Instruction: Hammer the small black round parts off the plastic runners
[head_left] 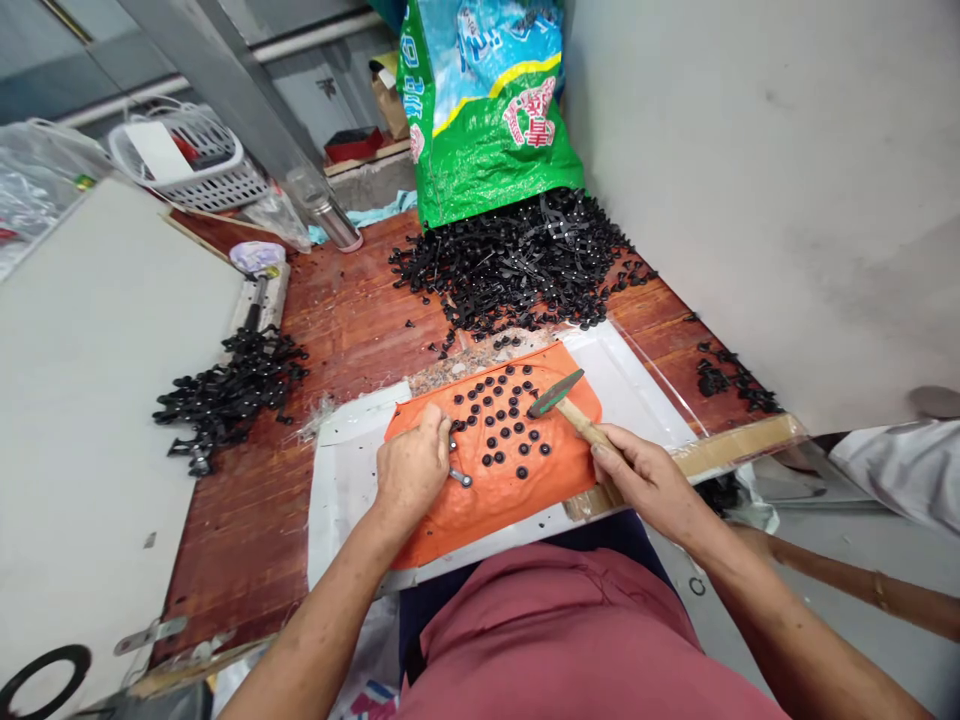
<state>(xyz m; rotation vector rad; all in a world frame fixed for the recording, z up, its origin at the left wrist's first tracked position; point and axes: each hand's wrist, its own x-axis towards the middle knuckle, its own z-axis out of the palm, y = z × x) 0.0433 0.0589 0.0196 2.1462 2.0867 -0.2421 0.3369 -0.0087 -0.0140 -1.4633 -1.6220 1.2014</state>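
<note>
My right hand (641,470) is closed round the wooden handle of a hammer (589,425). Its greenish, worn metal head hangs over an orange sheet (427,535), among small round black pieces (506,432) spread across it. On the left part of the sheet, my left hand (412,460) is closed with the fingertips pinched on a small dark part (452,443), mostly hidden by the fingers. A grey link-shaped strip with a round end (460,477) pokes out just below those fingers. The orange sheet lies on a white board (337,500).
Behind the sheet, a large heap of black parts (525,265) spills from a green and blue sack (487,160). Another black pile (232,390) lies left. A metal flask (335,220) and white basket (202,170) stand back left. Another person's arm (840,575) shows at right.
</note>
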